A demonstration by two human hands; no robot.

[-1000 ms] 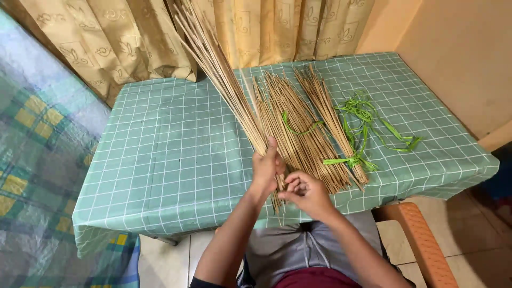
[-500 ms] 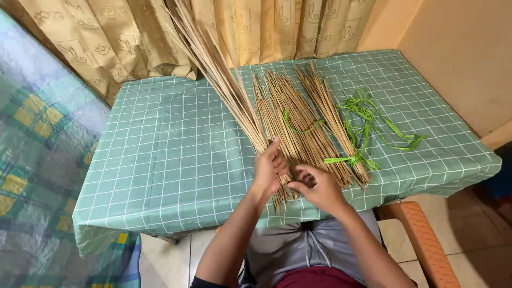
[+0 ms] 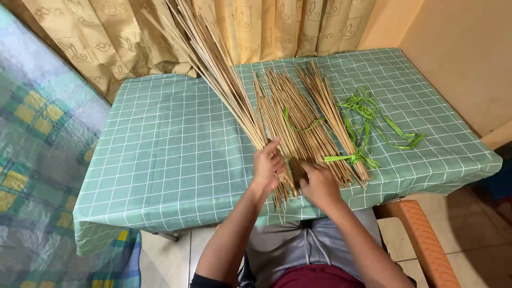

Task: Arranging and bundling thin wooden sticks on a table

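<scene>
Left hand: my left hand (image 3: 268,164) is closed around the lower part of a long bundle of thin, pale tan, straw-like sticks (image 3: 224,80), fingers wrapped tight near the butt ends.
Right hand: my right hand (image 3: 320,184) rests with fingers curled down on the loose sticks just beside the left; I cannot tell whether it pinches any of them.
Where the bundle is: it rises at a slant from my fist, up and to the left, its tips fanning out in front of the beige patterned curtain (image 3: 106,37); the cut ends stick out below my hand at the table's near edge.
How it handles: I judge it light, springy and brittle, each stick easy to snap and quick to slide out of a slack hold; a firm grip low down, close to the ends, seems best.
Loose pile: flat-lying sticks of the same kind (image 3: 298,117) spread on the green checked tablecloth (image 3: 160,144), touching my hands.
Ties: bright green ribbon-like strips (image 3: 373,120) lie tangled to the right, one looped across the pile.
In the way: the curtain just behind the tips, and the wall at the right.
Beside me: an orange chair arm (image 3: 421,240).
</scene>
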